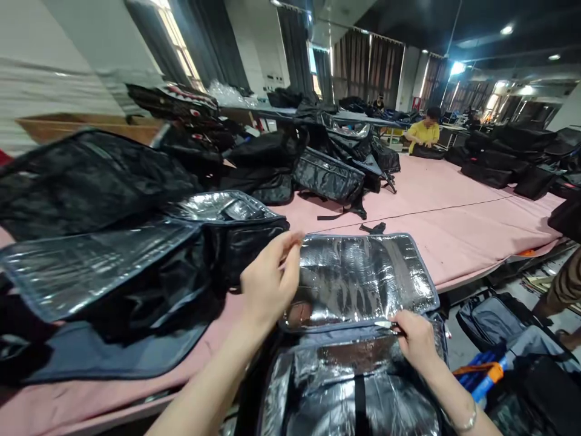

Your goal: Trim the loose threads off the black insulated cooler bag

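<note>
An open bag with a shiny silver lining (358,275) lies before me at the edge of the pink-covered table, its lid folded back and its lower compartment facing me. My left hand (272,275) is raised over the lid's left edge, thumb and fingers pinched together; what is between them, if anything, is too small to make out. In my right hand (415,336) is a pair of small thread snips (385,326), blades pointing left over the seam between lid and compartment. A black strap (361,406) crosses the lining below.
Another open silver-lined bag (113,260) lies at left. Dark bags (329,172) are piled behind, more (503,154) at far right. A person in yellow (425,133) works across the pink table (472,212). Grey and black bags (492,321) lie on the floor at right.
</note>
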Motion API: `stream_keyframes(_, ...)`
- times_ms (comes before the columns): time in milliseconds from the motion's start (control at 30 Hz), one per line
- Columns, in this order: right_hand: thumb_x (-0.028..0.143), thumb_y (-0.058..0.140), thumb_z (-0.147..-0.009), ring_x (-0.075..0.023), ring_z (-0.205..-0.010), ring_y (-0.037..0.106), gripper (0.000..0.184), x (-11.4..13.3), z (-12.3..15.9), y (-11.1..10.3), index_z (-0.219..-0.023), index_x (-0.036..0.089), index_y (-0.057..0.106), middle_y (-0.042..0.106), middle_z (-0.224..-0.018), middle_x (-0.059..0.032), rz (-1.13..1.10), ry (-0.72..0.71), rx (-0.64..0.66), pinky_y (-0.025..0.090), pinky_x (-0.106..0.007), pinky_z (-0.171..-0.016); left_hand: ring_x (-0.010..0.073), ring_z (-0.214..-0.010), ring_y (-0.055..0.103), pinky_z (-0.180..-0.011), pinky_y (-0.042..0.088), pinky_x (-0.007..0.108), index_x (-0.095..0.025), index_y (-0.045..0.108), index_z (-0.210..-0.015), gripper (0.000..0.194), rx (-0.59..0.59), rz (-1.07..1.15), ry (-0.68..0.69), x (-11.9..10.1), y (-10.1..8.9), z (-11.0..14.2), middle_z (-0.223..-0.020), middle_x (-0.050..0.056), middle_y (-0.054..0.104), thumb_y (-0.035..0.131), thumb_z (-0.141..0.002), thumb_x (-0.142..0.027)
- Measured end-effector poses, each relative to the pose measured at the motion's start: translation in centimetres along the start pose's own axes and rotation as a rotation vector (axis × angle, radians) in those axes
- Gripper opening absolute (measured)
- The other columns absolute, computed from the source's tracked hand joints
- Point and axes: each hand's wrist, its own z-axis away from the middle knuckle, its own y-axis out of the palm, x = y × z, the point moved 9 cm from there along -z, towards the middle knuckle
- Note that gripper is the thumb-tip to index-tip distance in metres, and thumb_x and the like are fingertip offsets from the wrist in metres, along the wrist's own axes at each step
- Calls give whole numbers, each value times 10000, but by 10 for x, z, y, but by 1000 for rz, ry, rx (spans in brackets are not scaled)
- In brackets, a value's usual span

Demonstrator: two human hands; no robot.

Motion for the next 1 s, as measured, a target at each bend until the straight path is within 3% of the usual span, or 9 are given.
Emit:
stream_keyframes(133,32,388,-721,-161,-649,514,246,1,8,1,-789,176,576,568,-684,-25,-5,0,-10,309,-242,-600,245,-1006,563,-914,400,389,-108,606,-982,248,240,-178,-208,56,51,-48,-1008,152,630,491,-825,-262)
stream_keyframes(200,28,387,-717,-161,-643,517,250,2,10,3,-789,178,574,568,-682,-24,-3,-13,-15,315,-239,-592,207,-930,590,-880,423,396,-120,615,-911,220,308,-184,-267,77,75,-63,-932,96,648,523,-823,-300)
stream_keyframes(367,26,364,-715,-173,-645,550,277,-5,17,4,-798,187,574,581,-686,-26,5,38,-16,365,-247,-590,153,-778,590,-782,456,361,-134,605,-783,243,370,-122,-364,91,107,-73,-772,17,624,552,-810,-370)
stream_keyframes(500,52,366,-734,-171,-673,601,278,-18,29,-5,-833,202,579,620,-729,-23,-67,73,77,445,-244,-598,162,-733,574,-727,431,324,-145,597,-703,241,268,4,-403,77,87,-58,-694,17,605,514,-801,-348)
stream_keyframes(600,160,474,-794,-156,-703,636,126,-24,31,-18,-845,214,576,659,-810,-21,-146,76,204,496,-205,-612,168,-699,557,-650,409,268,-154,597,-678,280,185,161,-395,59,53,-29,-674,19,598,435,-779,-359)
stream_keyframes(667,252,553,-797,-165,-771,652,190,-21,21,-35,-985,225,556,670,-902,-32,-173,77,213,518,-196,-651,159,-682,541,-621,405,249,-156,590,-706,314,144,258,-391,44,28,-4,-691,18,592,411,-766,-407)
stream_keyframes(733,283,533,-823,-176,-868,645,314,-5,3,-54,-1129,233,487,654,-996,-49,-200,36,156,523,-214,-718,154,-693,535,-629,411,240,-157,590,-735,346,127,339,-393,27,9,23,-718,19,594,412,-759,-453)
stream_keyframes(833,245,448,-874,-179,-912,619,267,36,-31,-76,-1140,232,468,626,-1023,-66,-260,-75,14,517,-246,-747,157,-706,527,-638,407,241,-157,599,-744,338,121,499,-395,4,-7,55,-731,26,591,473,-744,-470)
stream_keyframes(1000,189,435,-890,-179,-867,563,214,102,-76,-67,-1093,216,497,586,-955,-69,-316,-240,19,478,-303,-749,173,-725,533,-685,407,264,-169,596,-707,277,57,495,-331,-14,-27,74,-727,35,597,495,-758,-422)
